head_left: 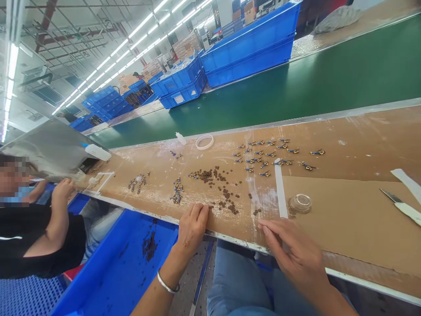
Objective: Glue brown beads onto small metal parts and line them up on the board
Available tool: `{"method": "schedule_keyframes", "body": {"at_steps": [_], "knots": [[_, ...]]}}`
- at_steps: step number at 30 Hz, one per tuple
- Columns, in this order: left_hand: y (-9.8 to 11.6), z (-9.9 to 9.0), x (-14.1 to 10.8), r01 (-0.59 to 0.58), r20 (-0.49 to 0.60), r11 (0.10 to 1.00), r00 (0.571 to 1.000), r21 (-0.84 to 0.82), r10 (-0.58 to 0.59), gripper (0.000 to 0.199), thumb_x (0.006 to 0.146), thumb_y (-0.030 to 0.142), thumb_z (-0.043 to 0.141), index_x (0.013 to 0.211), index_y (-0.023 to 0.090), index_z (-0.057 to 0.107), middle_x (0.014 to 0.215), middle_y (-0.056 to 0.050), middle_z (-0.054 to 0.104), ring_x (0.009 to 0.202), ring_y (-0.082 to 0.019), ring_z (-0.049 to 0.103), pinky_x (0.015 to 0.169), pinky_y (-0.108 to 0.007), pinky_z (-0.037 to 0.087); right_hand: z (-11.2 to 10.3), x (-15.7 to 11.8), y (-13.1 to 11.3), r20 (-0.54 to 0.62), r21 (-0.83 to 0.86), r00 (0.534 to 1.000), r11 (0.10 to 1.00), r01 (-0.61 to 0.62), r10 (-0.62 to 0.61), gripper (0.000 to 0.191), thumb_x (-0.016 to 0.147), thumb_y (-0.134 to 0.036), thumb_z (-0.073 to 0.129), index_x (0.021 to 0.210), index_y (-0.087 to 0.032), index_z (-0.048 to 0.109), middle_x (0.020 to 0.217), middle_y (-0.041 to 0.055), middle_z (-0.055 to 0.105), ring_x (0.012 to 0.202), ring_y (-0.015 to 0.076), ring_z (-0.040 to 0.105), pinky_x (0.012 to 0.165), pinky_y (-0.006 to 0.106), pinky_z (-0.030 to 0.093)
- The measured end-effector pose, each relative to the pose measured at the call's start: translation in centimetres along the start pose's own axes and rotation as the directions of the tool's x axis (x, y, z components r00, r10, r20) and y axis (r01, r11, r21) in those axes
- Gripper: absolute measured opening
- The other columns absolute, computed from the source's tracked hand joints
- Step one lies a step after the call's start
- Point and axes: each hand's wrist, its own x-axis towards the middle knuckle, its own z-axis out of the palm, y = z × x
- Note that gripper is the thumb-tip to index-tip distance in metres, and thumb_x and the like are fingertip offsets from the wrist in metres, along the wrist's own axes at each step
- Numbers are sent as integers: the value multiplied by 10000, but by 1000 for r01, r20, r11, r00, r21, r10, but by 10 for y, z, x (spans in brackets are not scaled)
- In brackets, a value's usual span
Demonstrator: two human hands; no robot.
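Observation:
My left hand rests at the near side of the worktable, fingers drawn together on a small brown disc. Beyond it, loose brown discs spread around a denser heap. My right hand hovers at the table's front edge, fingers stretched and nothing visible in them. A few more brown discs lie just past its fingertips. Small blue-and-gold figurines are set out in loose rows farther back, while others lie in a cluster left of the discs.
Cardboard covers the worktable, bearing a round clear dish, a white-handled knife, a tape roll and a small white bottle. Behind runs a green conveyor beside blue crates. A co-worker sits left; a blue bin stands below.

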Motion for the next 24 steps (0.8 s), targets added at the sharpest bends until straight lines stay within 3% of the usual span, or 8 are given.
{"method": "schedule_keyframes", "body": {"at_steps": [12,16,20,24], "knots": [[4,0,5,79,14,997,997,9,-79,157,953,112,492,987,182,628,880,-67,648,822,-194,600,728,-306,493,-1,0,-1,2,-5,1000,1000,-16,16,196,924,-78,552,1057,-191,641,842,20,717,774,145,672,747,292,507],[30,-8,10,90,-62,995,994,-31,-92,124,943,121,524,973,175,631,882,-73,661,812,-200,594,720,-320,459,-2,0,-1,29,-4,999,999,-37,37,195,930,-75,546,1053,-192,642,841,19,712,780,144,667,746,290,497],[68,-15,19,66,-5,993,998,-100,-67,119,958,146,517,950,181,631,820,-62,664,777,-204,590,715,-349,422,-2,1,-1,54,-5,997,999,-46,46,203,934,-76,540,1066,-188,645,848,17,709,782,137,663,746,286,494],[87,-18,21,156,-18,979,987,-131,-160,132,970,169,513,1001,205,637,850,-56,690,775,-200,588,701,-355,404,-3,1,-1,58,-12,997,998,-56,56,201,938,-79,535,1064,-190,646,856,16,713,790,131,664,759,285,497]]}}
